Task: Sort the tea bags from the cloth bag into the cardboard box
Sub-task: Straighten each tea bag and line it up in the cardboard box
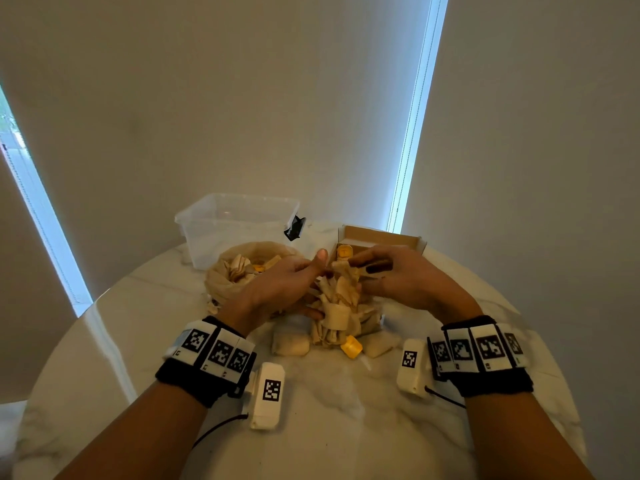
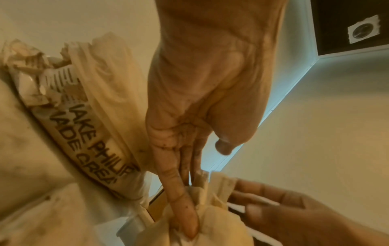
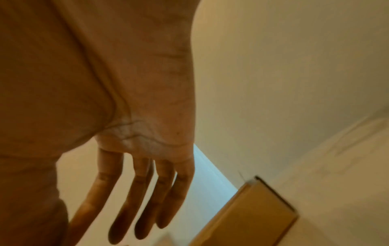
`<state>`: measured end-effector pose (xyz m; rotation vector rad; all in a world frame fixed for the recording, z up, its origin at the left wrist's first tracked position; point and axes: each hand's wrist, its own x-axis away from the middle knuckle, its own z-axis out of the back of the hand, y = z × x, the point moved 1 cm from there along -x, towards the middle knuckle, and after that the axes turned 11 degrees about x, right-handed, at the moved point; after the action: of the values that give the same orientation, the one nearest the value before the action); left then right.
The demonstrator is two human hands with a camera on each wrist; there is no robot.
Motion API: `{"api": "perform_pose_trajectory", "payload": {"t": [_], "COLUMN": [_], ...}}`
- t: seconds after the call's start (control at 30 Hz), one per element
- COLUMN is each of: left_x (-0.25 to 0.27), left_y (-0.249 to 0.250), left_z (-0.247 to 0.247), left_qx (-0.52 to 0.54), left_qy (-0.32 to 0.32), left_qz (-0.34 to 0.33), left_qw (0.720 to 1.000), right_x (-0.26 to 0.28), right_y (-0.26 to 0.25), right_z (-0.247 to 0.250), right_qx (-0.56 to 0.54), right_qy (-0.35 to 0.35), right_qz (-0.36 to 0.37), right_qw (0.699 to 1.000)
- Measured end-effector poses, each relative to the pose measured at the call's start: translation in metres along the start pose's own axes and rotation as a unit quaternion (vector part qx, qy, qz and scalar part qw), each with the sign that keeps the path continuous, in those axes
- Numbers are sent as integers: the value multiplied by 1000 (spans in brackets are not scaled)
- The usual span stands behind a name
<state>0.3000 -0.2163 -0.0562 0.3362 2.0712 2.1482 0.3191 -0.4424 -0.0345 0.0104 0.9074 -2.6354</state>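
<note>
Both hands are working a clump of tea bags (image 1: 337,303) sitting on the worktop (image 1: 332,420) between them, so the step in hand looks like gathering or separating a batch, not yet the drop into the box (image 1: 381,237). The left hand (image 1: 277,289) is lying against the clump's left side, thumb raised, fingers (image 2: 183,211) running nearly straight down into the paper; in the left wrist view the little finger is pressing into the bags rather than curling round them. The right hand (image 1: 401,278) is reaching across the top of the clump, fingers (image 3: 145,208) stretched out and relaxed in its wrist view; whether the thumb is pinching a bag I cannot tell. The cloth bag (image 1: 242,271) is standing open just left of the left hand, more tea bags showing inside, touching or nearly touching the clear tub (image 1: 239,220) behind it. The box is lying open just beyond the right hand, one yellow packet (image 1: 344,251) visible inside. A few loose bags and a yellow tag (image 1: 351,347) are lying near the clump's front edge. Judgement: early to middle of the task. Next move is calling for both hands closing on a manageable share, lifting it clear of tangled strings, and carrying it a short way forward and right over the box rim.
</note>
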Motion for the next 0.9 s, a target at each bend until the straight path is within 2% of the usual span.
{"api": "perform_pose_trajectory", "payload": {"t": [0.1, 0.17, 0.23, 0.37, 0.5, 0.67, 0.8, 0.9], "left_x": [2, 3, 2, 0, 2, 3, 5, 7], "left_y": [5, 7, 9, 10, 13, 15, 16, 19], "left_z": [1, 3, 6, 12, 11, 12, 12, 12], "left_qx": [30, 44, 43, 30, 25, 29, -7, -67], "left_qy": [-2, -5, 4, 16, -1, -9, -14, -18], "left_qz": [44, 68, 79, 90, 96, 87, 72, 43], "left_qw": [999, 997, 996, 995, 995, 996, 997, 997], "right_x": [9, 9, 4, -8, -11, -11, -3, 8], "right_y": [-24, -40, -49, -57, -60, -48, -37, -27], "right_z": [2, -7, -26, -62, -69, -51, -17, 16], "right_qx": [-1, 88, 183, 259, 323, 366, 267, 183], "right_qy": [-6, -68, -132, -204, -185, -159, -139, -80], "right_qz": [50, 68, 75, 72, 93, 43, 19, -4], "right_qw": [999, 992, 971, 941, 923, 916, 953, 980]}}
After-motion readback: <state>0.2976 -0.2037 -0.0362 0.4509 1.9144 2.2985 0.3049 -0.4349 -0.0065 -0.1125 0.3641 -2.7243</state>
